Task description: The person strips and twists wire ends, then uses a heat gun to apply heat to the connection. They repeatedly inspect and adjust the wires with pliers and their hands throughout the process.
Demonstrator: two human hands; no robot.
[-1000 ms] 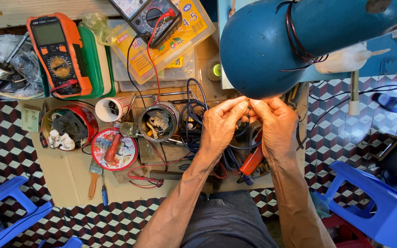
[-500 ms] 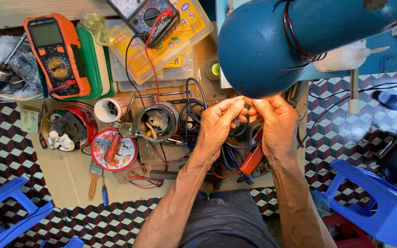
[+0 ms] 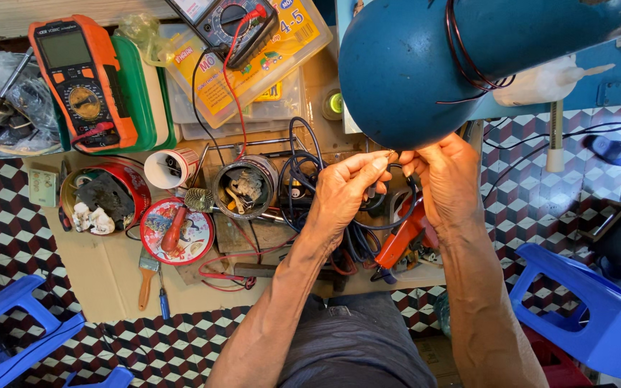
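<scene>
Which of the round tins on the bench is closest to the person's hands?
The open grey metal tin full of odd parts, just beside the left hand. The red tin and the flat red lid holding a screwdriver lie farther left.

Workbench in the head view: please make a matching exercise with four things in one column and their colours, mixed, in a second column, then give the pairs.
Things:
1. digital multimeter
2. lamp shade
3. paintbrush handle
4. round tin lid

Colours:
A. wooden brown
B. red with pictures
C. orange and black
D. blue

Pairs: 1-C, 2-D, 3-A, 4-B
</scene>
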